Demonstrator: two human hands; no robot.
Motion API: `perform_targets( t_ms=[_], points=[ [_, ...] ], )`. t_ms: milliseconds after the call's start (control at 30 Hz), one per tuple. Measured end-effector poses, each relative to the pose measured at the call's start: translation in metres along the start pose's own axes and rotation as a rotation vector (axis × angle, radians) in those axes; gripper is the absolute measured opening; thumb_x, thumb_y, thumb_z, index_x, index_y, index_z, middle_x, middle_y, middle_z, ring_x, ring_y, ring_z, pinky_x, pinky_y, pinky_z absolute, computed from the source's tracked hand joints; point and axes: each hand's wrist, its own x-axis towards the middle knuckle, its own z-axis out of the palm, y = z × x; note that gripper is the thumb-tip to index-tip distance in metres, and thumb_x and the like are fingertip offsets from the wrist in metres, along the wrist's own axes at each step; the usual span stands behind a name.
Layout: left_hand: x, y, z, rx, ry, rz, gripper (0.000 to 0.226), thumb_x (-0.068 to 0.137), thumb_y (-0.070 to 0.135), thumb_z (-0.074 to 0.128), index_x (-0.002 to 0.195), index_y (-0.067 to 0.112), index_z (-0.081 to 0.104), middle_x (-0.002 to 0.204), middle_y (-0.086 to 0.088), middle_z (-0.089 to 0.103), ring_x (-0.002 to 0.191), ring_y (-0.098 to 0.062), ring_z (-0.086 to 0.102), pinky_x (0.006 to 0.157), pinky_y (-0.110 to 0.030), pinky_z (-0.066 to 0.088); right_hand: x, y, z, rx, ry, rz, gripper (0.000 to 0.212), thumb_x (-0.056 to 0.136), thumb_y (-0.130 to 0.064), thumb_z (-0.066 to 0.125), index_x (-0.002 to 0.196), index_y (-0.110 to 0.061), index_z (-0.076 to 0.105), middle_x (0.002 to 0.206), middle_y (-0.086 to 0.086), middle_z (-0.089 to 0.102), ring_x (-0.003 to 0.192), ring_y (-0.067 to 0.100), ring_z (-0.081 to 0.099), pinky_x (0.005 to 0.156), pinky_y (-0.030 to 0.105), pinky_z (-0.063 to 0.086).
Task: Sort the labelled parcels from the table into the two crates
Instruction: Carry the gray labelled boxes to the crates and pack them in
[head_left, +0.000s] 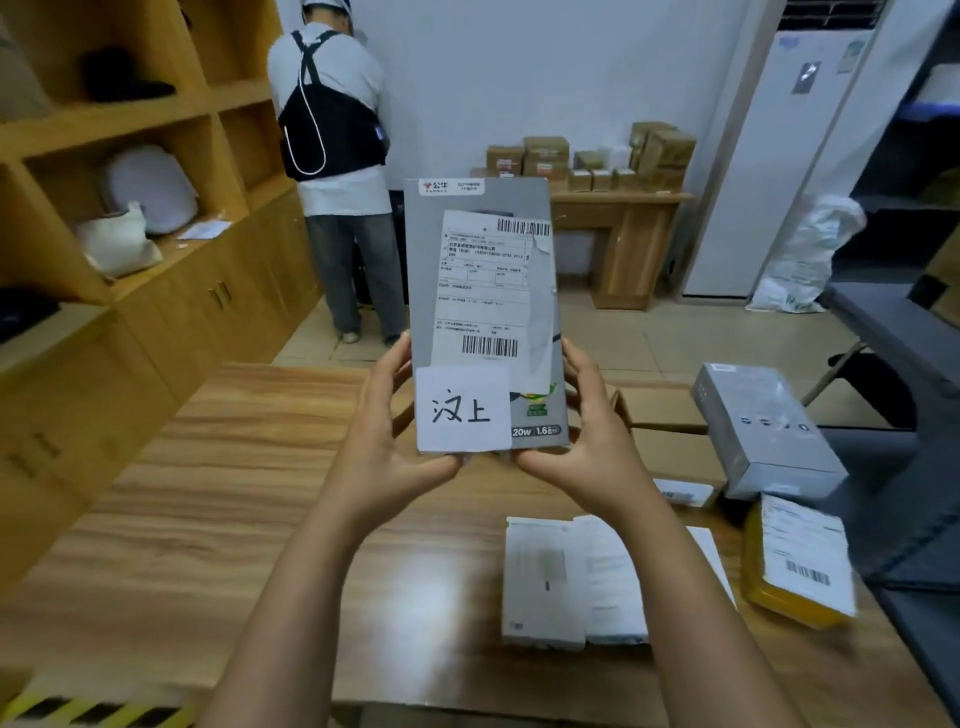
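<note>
A flat grey parcel (421, 270) stands upright in front of me above the wooden table (223, 499). It carries a white shipping label with barcodes and a white note with handwritten characters at its lower left. My left hand (387, 441) grips its lower left edge, and my right hand (592, 436) grips its lower right edge, thumbs under the bottom. On the table at the right lie a white box parcel (545, 582), a grey box (763, 426), a yellow parcel (795, 561) with a label, and brown cartons (665, 415). No crate is in view.
A person (337, 171) stands beyond the table with their back to me. Wooden shelves and cabinets (156, 218) line the left wall. A side table with stacked cartons (587, 156) stands at the far wall. A dark rack (914, 312) is at the right.
</note>
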Motion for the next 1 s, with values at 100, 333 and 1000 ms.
perform_targets(
  t_ms=[100, 333, 1000],
  points=[
    [-0.008, 0.007, 0.012, -0.002, 0.043, -0.034, 0.113, 0.061, 0.011, 0.087, 0.151, 0.030, 0.021, 0.150, 0.010, 0.034, 0.137, 0.001, 0.032, 0.105, -0.024, 0.042, -0.001, 0.003, -0.011, 0.018, -0.059, -0.004, 0.105, 0.071, -0.003, 0.083, 0.149, -0.034, 0.021, 0.120, -0.030, 0.045, 0.101, -0.028, 0.046, 0.074, 0.002, 0.044],
    [-0.035, 0.019, 0.034, 0.024, 0.159, -0.117, 0.111, 0.061, 0.016, 0.085, 0.151, 0.031, 0.022, 0.148, 0.012, 0.038, 0.137, 0.001, 0.034, 0.106, -0.031, 0.044, -0.004, 0.016, -0.026, 0.052, -0.186, -0.022, 0.109, 0.067, -0.008, 0.087, 0.149, -0.039, 0.021, 0.128, -0.020, 0.046, 0.105, -0.026, 0.045, 0.080, 0.005, 0.047],
    [-0.143, 0.048, 0.021, 0.138, 0.467, -0.305, 0.111, 0.068, 0.006, 0.086, 0.152, 0.033, 0.018, 0.148, 0.021, 0.035, 0.135, 0.010, 0.030, 0.104, -0.012, 0.037, -0.035, 0.007, 0.027, 0.138, -0.557, -0.101, 0.108, 0.068, -0.010, 0.086, 0.148, -0.040, 0.021, 0.127, -0.032, 0.040, 0.110, -0.027, 0.040, 0.075, -0.002, 0.041]
  ],
)
